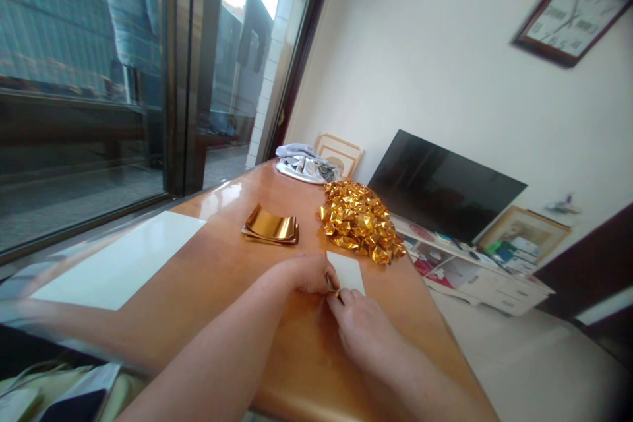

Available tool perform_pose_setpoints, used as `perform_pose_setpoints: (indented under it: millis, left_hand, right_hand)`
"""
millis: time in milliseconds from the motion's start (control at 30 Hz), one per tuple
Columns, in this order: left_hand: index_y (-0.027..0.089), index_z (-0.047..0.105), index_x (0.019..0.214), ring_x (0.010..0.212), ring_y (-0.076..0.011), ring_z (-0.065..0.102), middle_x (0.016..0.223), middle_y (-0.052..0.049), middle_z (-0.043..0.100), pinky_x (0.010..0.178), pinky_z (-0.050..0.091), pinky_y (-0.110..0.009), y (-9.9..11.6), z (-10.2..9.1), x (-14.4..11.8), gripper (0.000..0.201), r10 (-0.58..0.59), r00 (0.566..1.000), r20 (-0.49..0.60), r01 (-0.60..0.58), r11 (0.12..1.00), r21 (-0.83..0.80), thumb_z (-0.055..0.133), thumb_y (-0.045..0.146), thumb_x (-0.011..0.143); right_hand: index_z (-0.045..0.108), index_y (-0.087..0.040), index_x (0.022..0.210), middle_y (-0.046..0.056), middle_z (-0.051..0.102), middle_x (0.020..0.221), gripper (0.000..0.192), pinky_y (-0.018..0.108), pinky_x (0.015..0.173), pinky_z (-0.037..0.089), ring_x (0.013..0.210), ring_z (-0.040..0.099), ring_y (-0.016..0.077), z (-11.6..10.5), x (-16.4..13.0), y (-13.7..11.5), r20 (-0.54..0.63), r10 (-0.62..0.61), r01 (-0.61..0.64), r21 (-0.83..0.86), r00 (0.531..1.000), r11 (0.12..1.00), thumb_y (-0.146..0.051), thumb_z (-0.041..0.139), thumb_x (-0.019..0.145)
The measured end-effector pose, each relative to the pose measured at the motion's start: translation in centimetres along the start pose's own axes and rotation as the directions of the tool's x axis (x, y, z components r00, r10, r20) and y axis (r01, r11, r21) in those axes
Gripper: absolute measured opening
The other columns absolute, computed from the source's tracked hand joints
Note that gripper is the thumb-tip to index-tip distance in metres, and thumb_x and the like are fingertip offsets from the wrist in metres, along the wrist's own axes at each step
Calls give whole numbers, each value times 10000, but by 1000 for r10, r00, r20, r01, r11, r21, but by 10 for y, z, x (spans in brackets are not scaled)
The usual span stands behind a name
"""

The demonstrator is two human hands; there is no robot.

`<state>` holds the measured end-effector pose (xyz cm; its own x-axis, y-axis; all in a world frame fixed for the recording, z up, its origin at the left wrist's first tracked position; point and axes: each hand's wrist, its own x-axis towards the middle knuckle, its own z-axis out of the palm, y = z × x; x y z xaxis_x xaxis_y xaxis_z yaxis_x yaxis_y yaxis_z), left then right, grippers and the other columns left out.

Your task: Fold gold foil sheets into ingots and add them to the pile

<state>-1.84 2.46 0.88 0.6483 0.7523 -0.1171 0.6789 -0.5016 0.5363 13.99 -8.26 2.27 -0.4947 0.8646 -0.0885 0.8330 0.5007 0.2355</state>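
Note:
My left hand (315, 274) and my right hand (357, 323) meet over the wooden table (217, 303), fingers closed together. A small piece of gold foil paper (334, 293) shows between their fingertips, mostly hidden by them. Under and just beyond the hands lies a small white sheet (347, 268). A short stack of curled gold foil sheets (271, 224) rests farther up the table, left of my hands. To the far right is a heap of folded gold foil pieces (361, 217).
A large white sheet (123, 260) covers part of the table's left side. At the far end sits a bundle of cloth (304, 161). Beyond the table are a television (445, 181) and a low white cabinet (475, 277). Glass doors (84, 79) stand to the left.

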Motion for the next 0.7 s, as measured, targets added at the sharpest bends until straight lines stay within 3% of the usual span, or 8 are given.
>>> perform_pose_setpoints:
  millis: [200,367,700]
  left_hand:
    - [356,790,1022,861,-169,668,962,42,787,732,480,-211,1,-1,-2,375,13,1000,-8,-13,1000,-13,621,220,716]
    - [335,791,1005,904,-176,673,978,32,785,751,483,-221,1,-2,-3,340,24,999,-22,-25,999,-27,582,226,759]
    - [298,759,958,825,-194,657,886,6,749,761,471,-264,7,3,-1,261,-32,997,-70,31,999,-9,657,288,718]
  right_hand:
    - [590,-186,1252,118,622,1171,448,337,860,422,1039,544,260,-1,-6,5,-22,39,-36,139,999,990,-122,463,827]
    - [587,-170,1261,101,626,1162,512,305,948,406,1077,537,228,5,-9,9,-41,143,-125,297,989,947,-72,448,778]
    - [620,-196,1238,97,614,1152,456,307,957,395,1096,510,237,9,-6,6,-70,183,-152,316,981,936,-86,442,832]
